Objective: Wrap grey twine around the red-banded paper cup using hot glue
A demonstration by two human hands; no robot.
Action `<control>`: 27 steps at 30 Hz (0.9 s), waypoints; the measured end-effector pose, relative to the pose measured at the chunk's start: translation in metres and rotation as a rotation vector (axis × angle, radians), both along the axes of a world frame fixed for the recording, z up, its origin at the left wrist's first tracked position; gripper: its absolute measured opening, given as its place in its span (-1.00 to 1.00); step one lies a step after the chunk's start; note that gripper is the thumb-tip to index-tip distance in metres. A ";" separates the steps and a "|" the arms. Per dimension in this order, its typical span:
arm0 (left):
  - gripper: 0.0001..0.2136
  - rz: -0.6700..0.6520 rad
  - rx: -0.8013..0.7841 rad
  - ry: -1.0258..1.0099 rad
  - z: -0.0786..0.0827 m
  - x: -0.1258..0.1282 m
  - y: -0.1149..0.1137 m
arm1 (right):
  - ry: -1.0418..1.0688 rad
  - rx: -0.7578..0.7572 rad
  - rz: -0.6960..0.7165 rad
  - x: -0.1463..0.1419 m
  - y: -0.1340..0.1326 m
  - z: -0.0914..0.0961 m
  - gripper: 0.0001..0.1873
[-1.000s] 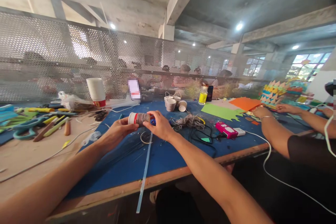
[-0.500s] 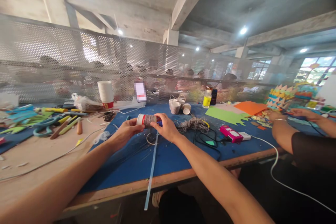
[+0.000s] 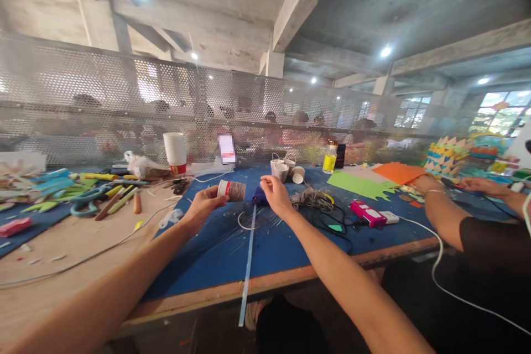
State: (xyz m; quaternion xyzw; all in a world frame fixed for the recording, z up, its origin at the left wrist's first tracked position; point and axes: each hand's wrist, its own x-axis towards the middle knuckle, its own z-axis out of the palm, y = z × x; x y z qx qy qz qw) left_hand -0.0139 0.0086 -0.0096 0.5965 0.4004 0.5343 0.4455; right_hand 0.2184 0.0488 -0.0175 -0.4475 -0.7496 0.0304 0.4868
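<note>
A paper cup [image 3: 231, 190] lies on its side in the grip of my left hand [image 3: 204, 206]. Its rim end is white and red, and greyish twine wraps the rest. My right hand [image 3: 277, 194] is to the right of the cup, apart from it, fingers curled and tips pressed together; whatever they may pinch is too small to make out. Just beside that hand sits a dark blue object [image 3: 259, 196], partly hidden. From it a long pale blue strip [image 3: 248, 265] runs toward me past the table edge. A thin white loop [image 3: 244, 223] lies below the cup.
Several small wrapped cups [image 3: 280, 169] stand behind my hands, near a tangled twine bundle [image 3: 312, 198]. Rightward are a pink device [image 3: 367, 214], green paper [image 3: 357, 184] and a co-worker's arms [image 3: 443, 210]. Scissors [image 3: 85, 202], tools and stacked paper cups [image 3: 175, 150] are at left.
My right hand has let go of the cup and moved up and right, uncovering the cup's twine-wrapped end. My left hand still holds the cup. The view has shifted slightly.
</note>
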 end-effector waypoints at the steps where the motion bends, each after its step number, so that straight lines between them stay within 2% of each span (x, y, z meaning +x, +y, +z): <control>1: -0.64 0.006 -0.002 -0.005 0.000 0.000 0.000 | -0.017 -0.019 -0.027 0.005 0.004 0.003 -0.70; 4: -0.65 0.005 -0.003 -0.016 -0.003 -0.001 0.001 | -0.089 -0.064 -0.088 0.031 0.011 0.015 -0.69; 8: -0.66 0.005 0.007 -0.015 -0.007 -0.003 0.005 | -0.278 -0.158 -0.186 0.084 0.008 0.028 -0.65; 11: -0.64 0.017 0.002 -0.014 -0.008 -0.004 0.008 | -0.440 -0.270 -0.250 0.118 -0.001 0.028 -0.59; 13: -0.62 0.008 -0.006 -0.013 -0.008 -0.005 0.008 | -0.527 -0.335 -0.273 0.131 -0.006 0.025 -0.56; 16: -0.61 0.001 -0.008 -0.007 -0.008 -0.005 0.009 | -0.624 -0.399 -0.281 0.136 -0.008 0.018 -0.55; 19: -0.61 0.021 -0.003 0.011 -0.008 -0.005 0.009 | -0.674 -0.419 -0.305 0.129 -0.005 0.016 -0.62; 22: -0.60 0.068 -0.007 0.014 -0.010 -0.005 0.010 | -0.689 -0.433 -0.338 0.125 0.001 0.018 -0.67; 27: -0.62 0.103 -0.030 0.012 -0.010 -0.005 0.013 | -0.688 -0.462 -0.385 0.130 0.010 0.028 -0.64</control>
